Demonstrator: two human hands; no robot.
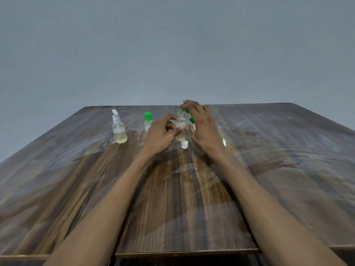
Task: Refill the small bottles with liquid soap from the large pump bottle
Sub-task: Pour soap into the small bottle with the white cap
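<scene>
Glossy wood-grain table (192, 198) — smeared, reflective; clear plastic small bottles (119, 129) — smooth white cap (184, 144).

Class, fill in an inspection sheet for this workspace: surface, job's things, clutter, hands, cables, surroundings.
Surface: dark wooden table, wet smears and droplets.
Job's things: uncapped small clear bottle, part full of pale liquid; green-topped pump bottle, mostly hidden behind the right hand, spout over the small bottle's mouth; white round cap lying on the table; small green-capped bottle; clear white-topped spray bottle.
Clutter: nothing seen.
Hands: left hand grips the uncapped bottle; right hand on the pump bottle.
Cables: nothing seen.
Surroundings: plain grey wall.
</scene>
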